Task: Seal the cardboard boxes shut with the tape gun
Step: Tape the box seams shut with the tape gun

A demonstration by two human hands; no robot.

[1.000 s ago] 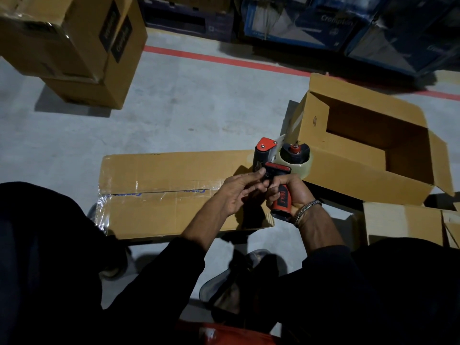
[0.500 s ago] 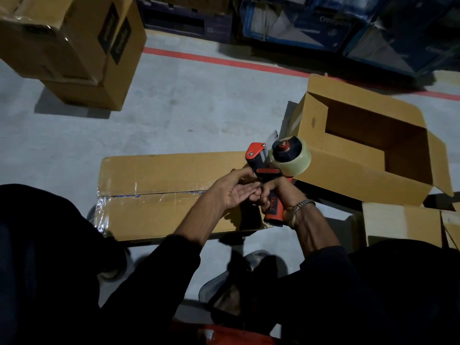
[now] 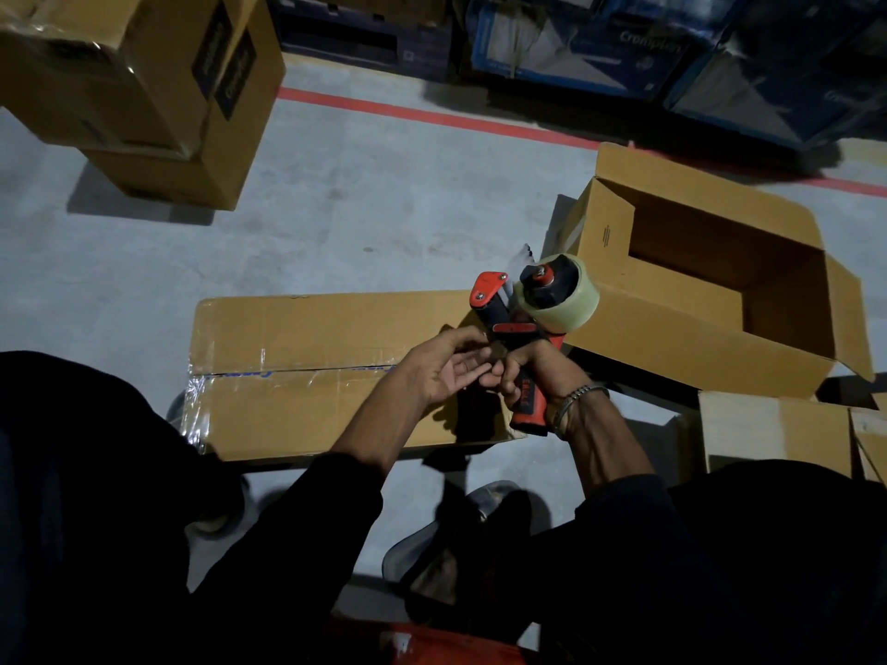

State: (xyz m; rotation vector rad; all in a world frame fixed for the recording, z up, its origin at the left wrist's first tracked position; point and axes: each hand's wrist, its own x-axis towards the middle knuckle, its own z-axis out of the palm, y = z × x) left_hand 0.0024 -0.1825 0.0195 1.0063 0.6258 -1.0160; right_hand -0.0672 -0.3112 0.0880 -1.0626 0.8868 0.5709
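A dim grey concrete floor [image 3: 365, 204] carries everything here, crossed at its far edge by a red painted line [image 3: 432, 115]. Raised just above the floor's middle, over the right end of a closed box, is the orange and black tape gun [image 3: 511, 328], its roll of clear tape [image 3: 564, 300] pointing away from the person. The right hand [image 3: 537, 371] has its grip wrapped round the gun's handle, a metal bracelet [image 3: 576, 400] on the wrist. The left hand [image 3: 446, 367] lies palm up beside it, fingers loosely spread and reaching to the gun's front end; whether the fingertips pinch a tape end cannot be told, as that spot is in shadow. The closed cardboard box [image 3: 336, 371] lies flat beneath the hands with clear tape along its centre seam, the blue print under that tape too blurred to read. Just right of the gun an open cardboard box [image 3: 710, 300] stands with flaps raised, its inside dark. More cardboard [image 3: 773, 429] at the floor's right edge is cut off. Stacked brown boxes [image 3: 144, 88] fill the far left corner, and blue cartons [image 3: 624, 40] line the far edge. Dark sleeves and legs hide the near floor.
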